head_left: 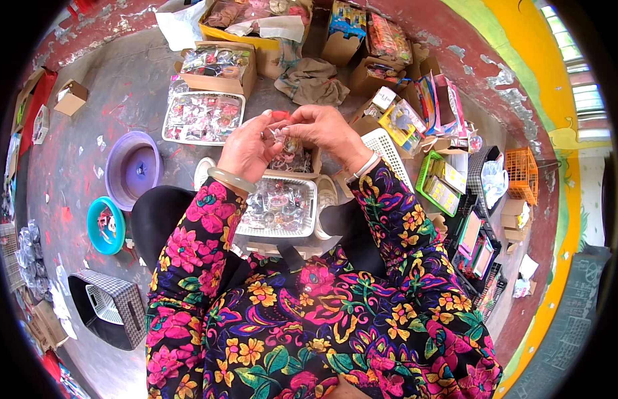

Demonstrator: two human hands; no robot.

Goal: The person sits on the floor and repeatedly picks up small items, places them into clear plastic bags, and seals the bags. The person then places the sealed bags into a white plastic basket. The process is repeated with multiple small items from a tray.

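Purple basin [133, 167] at nine o'clock on the floor, left hand [246, 147] and right hand [322, 130] meeting above a white basket [308, 216], fingertips of both pinched shut on a small clear-wrapped trinket [282, 135] between them, green basket [425, 174] at three o'clock.

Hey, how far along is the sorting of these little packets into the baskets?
Done: the white basket between the knees already holds many clear packets, and the white tray further out is full. In hand: the left hand and right hand pinch one small clear packet together above the basket. Left: several cardboard boxes beyond are loaded with goods.
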